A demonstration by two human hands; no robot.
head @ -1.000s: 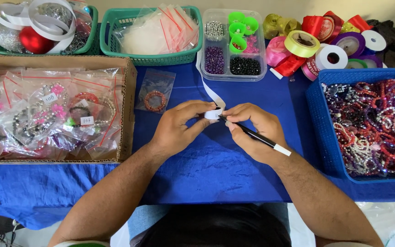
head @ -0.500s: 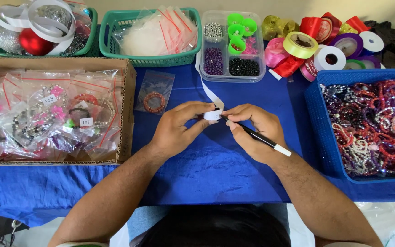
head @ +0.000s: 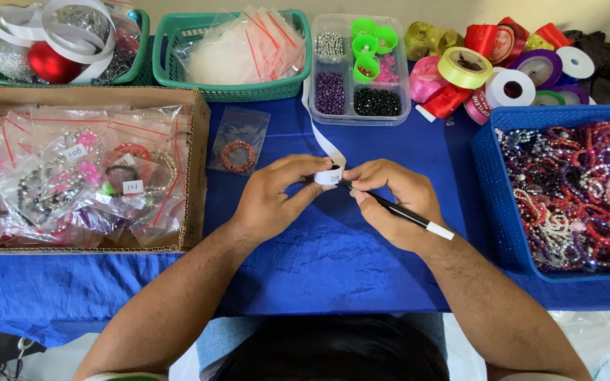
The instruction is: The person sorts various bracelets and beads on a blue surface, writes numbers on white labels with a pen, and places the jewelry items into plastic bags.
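Both hands meet over the blue tablecloth (head: pixel 319 268) at the middle. My left hand (head: pixel 277 197) pinches the end of a white paper label strip (head: pixel 327 152), which trails back toward the bead organiser. My right hand (head: pixel 393 201) also pinches that strip end and keeps a black pen (head: pixel 418 220) tucked along its palm, the white end pointing to the right. A small clear bag holding a red bead bracelet (head: pixel 238 152) lies just left of my left hand.
A cardboard box (head: pixel 195 169) with several bagged bracelets sits at left. A blue basket (head: pixel 492 212) of loose bracelets stands at right. At the back are two green baskets (head: pixel 234 90), a clear bead organiser (head: pixel 358 70) and several ribbon rolls (head: pixel 503 70).
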